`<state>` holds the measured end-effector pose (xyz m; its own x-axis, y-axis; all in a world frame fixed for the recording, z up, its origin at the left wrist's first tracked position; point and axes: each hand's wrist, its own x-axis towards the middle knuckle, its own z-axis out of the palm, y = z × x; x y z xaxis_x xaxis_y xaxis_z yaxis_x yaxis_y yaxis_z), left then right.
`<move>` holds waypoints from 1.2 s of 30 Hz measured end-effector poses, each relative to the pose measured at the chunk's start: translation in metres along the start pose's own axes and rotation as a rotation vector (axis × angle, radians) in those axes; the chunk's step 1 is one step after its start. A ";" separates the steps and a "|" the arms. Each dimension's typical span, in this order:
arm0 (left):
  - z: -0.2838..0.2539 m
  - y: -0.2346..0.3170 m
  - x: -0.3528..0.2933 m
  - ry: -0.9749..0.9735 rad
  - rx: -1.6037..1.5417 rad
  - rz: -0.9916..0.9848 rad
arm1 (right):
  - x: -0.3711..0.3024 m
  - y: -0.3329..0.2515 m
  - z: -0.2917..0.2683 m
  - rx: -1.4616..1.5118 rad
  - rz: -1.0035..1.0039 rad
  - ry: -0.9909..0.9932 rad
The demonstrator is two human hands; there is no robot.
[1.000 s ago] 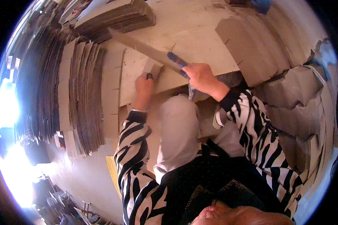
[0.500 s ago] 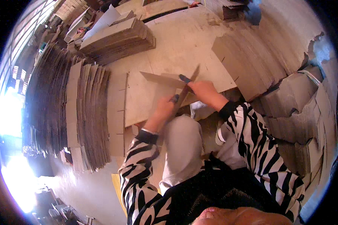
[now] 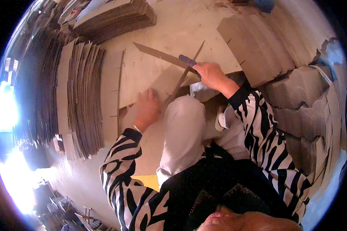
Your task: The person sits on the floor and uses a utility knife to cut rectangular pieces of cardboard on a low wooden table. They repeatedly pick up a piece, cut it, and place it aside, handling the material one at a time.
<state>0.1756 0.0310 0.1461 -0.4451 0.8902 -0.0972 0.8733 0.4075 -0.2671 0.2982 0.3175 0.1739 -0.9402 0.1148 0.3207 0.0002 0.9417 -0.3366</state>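
Two flat cardboard strips cross each other in an X above the pale wooden tabletop (image 3: 173,30). One cardboard strip (image 3: 154,52) slants from the upper left down to my right hand (image 3: 213,75); the other strip (image 3: 177,87) runs from the upper right down toward my knee. My right hand grips them near the crossing, a dark covering on its outstretched finger or thumb. My left hand (image 3: 147,109) is apart from the strips, left of my knee, slightly blurred. Its fingers are stretched out, with nothing visible in them. Another cardboard piece (image 3: 166,79) lies under the crossing.
Upright stacks of cardboard strips (image 3: 85,96) stand at the left, beside a slotted cardboard sheet (image 3: 111,88). A flat cardboard stack (image 3: 115,19) lies at the far left. More cardboard piles (image 3: 254,50) fill the right side. My knee (image 3: 183,127) is close below the table edge.
My left hand has come off the strips and moved left and down, fingers spreading. My right hand keeps hold of the crossed strips. The view has shifted somewhat.
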 end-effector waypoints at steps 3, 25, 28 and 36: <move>-0.012 -0.016 -0.013 -0.071 -0.248 -0.185 | 0.010 -0.027 0.002 0.014 -0.049 0.013; 0.057 -0.038 0.099 0.478 -1.444 -0.668 | 0.016 -0.020 -0.002 -0.110 -0.181 0.035; 0.041 -0.025 0.105 0.493 -1.827 -0.701 | 0.013 -0.022 -0.006 -0.087 -0.220 0.153; 0.037 -0.053 0.116 0.245 -1.474 -0.555 | 0.007 -0.011 -0.005 -0.180 -0.052 -0.063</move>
<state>0.0698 0.1053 0.1136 -0.8450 0.5213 -0.1195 0.1047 0.3805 0.9188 0.2934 0.3099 0.1842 -0.9600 0.0494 0.2755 0.0064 0.9879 -0.1550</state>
